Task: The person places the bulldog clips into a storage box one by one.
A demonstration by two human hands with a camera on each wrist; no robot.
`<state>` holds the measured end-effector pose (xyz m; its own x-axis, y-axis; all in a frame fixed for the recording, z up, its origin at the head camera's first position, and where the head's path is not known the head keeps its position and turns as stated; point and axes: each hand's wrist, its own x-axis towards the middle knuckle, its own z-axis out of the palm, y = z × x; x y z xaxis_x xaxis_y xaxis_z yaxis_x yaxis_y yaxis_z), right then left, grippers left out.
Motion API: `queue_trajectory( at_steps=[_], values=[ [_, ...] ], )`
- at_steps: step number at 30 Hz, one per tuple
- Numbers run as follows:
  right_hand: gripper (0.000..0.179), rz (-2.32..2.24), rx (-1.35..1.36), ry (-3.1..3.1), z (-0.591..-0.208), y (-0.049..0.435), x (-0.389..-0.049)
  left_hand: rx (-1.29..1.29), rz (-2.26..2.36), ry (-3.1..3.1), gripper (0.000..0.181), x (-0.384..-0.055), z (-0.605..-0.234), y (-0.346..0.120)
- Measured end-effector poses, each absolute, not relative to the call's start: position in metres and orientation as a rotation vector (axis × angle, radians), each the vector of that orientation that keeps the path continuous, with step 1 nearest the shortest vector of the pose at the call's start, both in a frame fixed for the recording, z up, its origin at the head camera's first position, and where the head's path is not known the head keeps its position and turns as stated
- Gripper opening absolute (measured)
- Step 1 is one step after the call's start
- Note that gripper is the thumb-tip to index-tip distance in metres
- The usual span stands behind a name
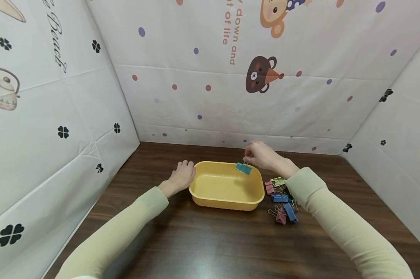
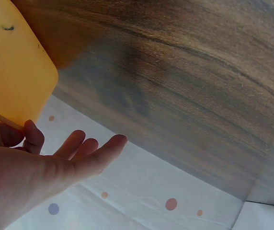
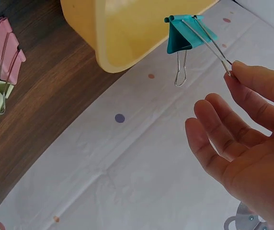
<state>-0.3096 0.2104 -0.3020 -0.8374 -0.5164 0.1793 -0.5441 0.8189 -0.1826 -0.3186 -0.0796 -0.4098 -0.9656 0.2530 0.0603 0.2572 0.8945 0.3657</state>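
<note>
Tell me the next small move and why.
Probably lower the teal clip inward into the yellow tray: the right grip pinches it by one wire handle at the tray's far edge, and the left grip holds its left end.

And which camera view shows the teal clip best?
The right wrist view: the teal clip appears large, both wire handles visible, one pinched by the right hand. The head view shows it small, by the yellow tray; the left wrist view lacks it.

Two hands (image 1: 182, 176) (image 1: 264, 156), one tub (image 1: 220, 188), one teal clip (image 1: 243, 168), two blue clips (image 1: 279, 198) (image 1: 290, 212), one lime clip (image 1: 278, 181) and at least two pink clips (image 1: 269, 188) (image 1: 281, 217) appear.
</note>
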Motion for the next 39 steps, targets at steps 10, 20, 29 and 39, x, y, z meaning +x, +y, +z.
queue_trajectory(
  at_steps=[10, 20, 29, 39],
  values=[
    [0.01, 0.346, 0.893, -2.904, -0.309, 0.201, -0.307, -0.417, -0.599, -3.047, 0.033, -0.317, -0.41, -0.079],
    [0.01, 0.292, 0.918, -2.892, -0.321, 0.194, -0.306, -0.412, -0.612, -3.045, 0.031, -0.315, -0.409, -0.079],
    [0.008, 0.267, 0.9, -2.927, -0.327, 0.191, -0.304, -0.406, -0.603, -3.041, 0.031, -0.316, -0.409, -0.079],
    [0.009, 0.25, 0.962, -2.91, -0.333, 0.187, -0.304, -0.401, -0.601, -3.042, 0.032, -0.317, -0.411, -0.079]
  ],
)
